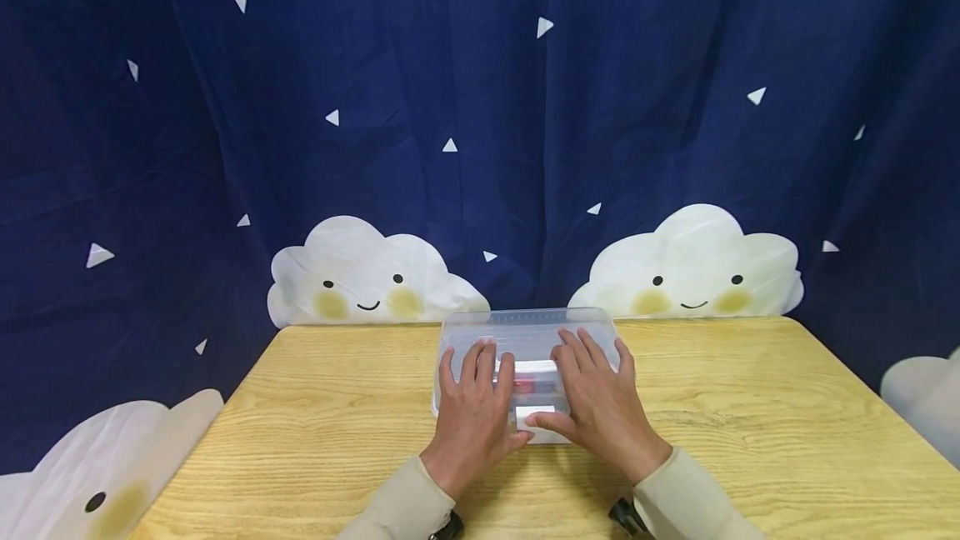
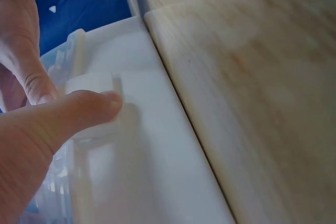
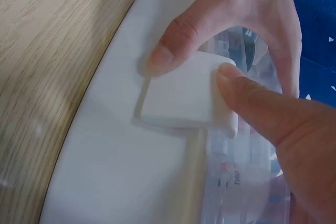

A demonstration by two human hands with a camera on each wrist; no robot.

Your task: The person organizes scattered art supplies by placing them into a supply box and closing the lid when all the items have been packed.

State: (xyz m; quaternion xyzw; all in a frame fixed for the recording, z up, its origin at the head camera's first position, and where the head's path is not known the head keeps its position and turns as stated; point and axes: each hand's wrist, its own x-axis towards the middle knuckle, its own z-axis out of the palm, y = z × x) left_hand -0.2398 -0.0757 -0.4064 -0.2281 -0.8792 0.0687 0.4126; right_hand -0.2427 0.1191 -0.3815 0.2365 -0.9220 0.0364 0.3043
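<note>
A clear-lidded plastic box [image 1: 528, 332] with a white front [image 2: 152, 145] lies on the table. Through its lid show blurred red and dark blue shapes. My left hand [image 1: 472, 411] holds the near left part, its fingers spread over the lid and its thumb on the white latch [image 3: 178, 95] at the front. On the near right part, my right hand [image 1: 603, 407] grips likewise, fingers bent over the lid and thumb at the latch. In the right wrist view both thumbs touch the latch, close to each other. How firmly the latch is fastened cannot be told.
The wooden table [image 1: 337, 407] extends to both sides of the box. Behind it hangs a dark blue curtain [image 1: 405, 107] printed with clouds and white triangles. Each wrist bears a black device, partly seen below the sleeves [image 1: 408, 498].
</note>
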